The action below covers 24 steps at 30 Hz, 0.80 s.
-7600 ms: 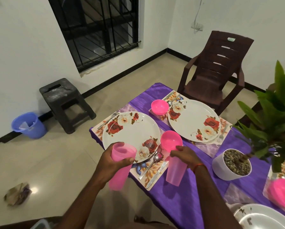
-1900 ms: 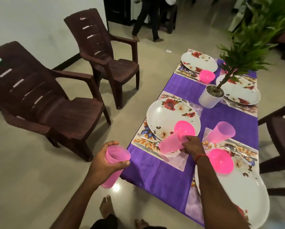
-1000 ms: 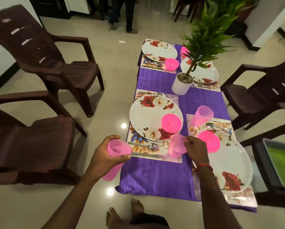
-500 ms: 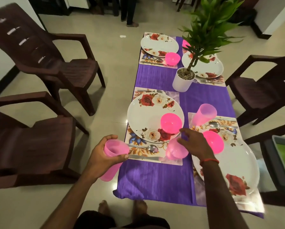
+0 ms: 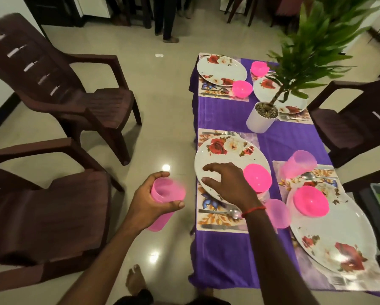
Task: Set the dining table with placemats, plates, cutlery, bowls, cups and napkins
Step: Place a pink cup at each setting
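Beneath your hands runs the table (image 5: pixel 226 115) in its purple cloth, flanked by dark chairs (image 5: pixel 59 84); a potted plant (image 5: pixel 263 116) stands beyond your right fingertips, near the middle. Four floral plates lie on placemats; the near-left plate (image 5: pixel 228 157) sits directly under your right fingers, and the near-right plate (image 5: pixel 330 234) lies to the right of that wrist. Each plate has a pink bowl by it; the one on the near-left plate, the bowl (image 5: pixel 257 177), is just right of your right knuckles. Your right hand (image 5: pixel 225 186) hovers over the near-left plate with fingers spread and loose, holding nothing; a pink cup (image 5: pixel 277 213) stands on the cloth just right of that wrist, between the two near settings. A second cup (image 5: pixel 298 164) stands further right, at the far corner of the right placemat. Your left hand (image 5: pixel 151 202) is off the table's left edge, fingers wrapped round a third cup (image 5: pixel 166 192), thumb across its front; a spoon (image 5: pixel 234 213) lies on the placemat just left of your right wrist.
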Each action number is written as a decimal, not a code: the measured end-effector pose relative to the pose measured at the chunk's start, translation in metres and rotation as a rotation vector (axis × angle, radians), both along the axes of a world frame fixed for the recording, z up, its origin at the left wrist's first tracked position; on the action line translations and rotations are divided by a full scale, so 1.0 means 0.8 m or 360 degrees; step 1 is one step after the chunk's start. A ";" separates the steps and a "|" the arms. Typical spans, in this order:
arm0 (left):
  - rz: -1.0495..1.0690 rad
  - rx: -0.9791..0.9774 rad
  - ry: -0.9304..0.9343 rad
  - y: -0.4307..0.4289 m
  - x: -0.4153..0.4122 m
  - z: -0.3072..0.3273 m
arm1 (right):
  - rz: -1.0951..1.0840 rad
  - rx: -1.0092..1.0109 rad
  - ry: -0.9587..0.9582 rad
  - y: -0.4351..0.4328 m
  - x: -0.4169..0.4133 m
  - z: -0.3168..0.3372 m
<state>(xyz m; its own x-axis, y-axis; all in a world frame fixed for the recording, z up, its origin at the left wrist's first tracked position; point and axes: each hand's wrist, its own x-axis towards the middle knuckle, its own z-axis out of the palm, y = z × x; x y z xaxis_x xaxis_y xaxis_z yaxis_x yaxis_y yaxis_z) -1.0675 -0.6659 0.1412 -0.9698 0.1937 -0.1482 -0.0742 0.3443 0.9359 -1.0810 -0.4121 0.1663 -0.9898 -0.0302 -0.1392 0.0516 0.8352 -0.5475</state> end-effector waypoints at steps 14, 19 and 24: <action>-0.0261 0.0137 0.0090 -0.119 -0.084 0.009 | -0.0236 -0.0349 -0.0132 -0.212 -0.054 0.016; -0.0365 0.0101 0.0086 -0.115 -0.111 0.010 | -0.0311 -0.0218 -0.0105 -0.213 -0.075 0.021; -0.0463 0.0075 0.0070 -0.111 -0.155 0.007 | -0.0441 -0.0216 -0.0034 -0.210 -0.113 0.017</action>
